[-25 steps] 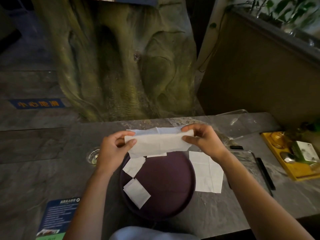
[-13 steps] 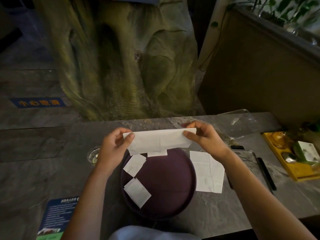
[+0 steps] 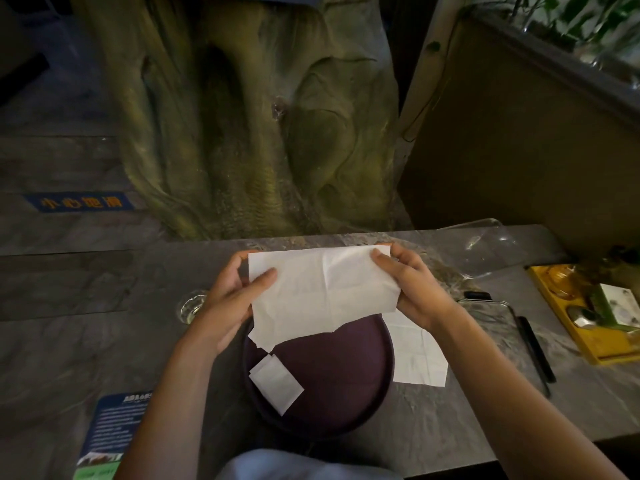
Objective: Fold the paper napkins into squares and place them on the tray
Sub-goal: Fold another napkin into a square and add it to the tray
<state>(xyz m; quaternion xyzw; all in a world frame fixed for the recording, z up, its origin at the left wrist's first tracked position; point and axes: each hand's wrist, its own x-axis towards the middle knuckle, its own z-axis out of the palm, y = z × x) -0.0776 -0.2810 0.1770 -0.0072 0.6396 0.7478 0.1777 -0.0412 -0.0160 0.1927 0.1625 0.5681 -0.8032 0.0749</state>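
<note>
A white paper napkin [image 3: 322, 289], folded into a wide strip, hangs above the far rim of the round dark purple tray [image 3: 339, 368]. My left hand [image 3: 232, 299] pinches its left end, thumb on top. My right hand [image 3: 412, 289] grips its right end. The napkin's lower edge droops over the tray and hides part of it. One small folded napkin square [image 3: 276, 382] lies on the tray's left side. An unfolded white napkin [image 3: 415, 355] lies flat on the table just right of the tray.
A small glass [image 3: 188, 306] stands left of my left hand. To the right are a clear rectangular tray [image 3: 491, 317], a black pen [image 3: 535, 348] and a yellow tray of items [image 3: 588, 313]. A blue leaflet [image 3: 110, 434] lies at the front left.
The napkin strip has dropped and tilted toward me, so it now shows taller and covers the upper folded square on the tray. Both hands keep their grip on its ends.
</note>
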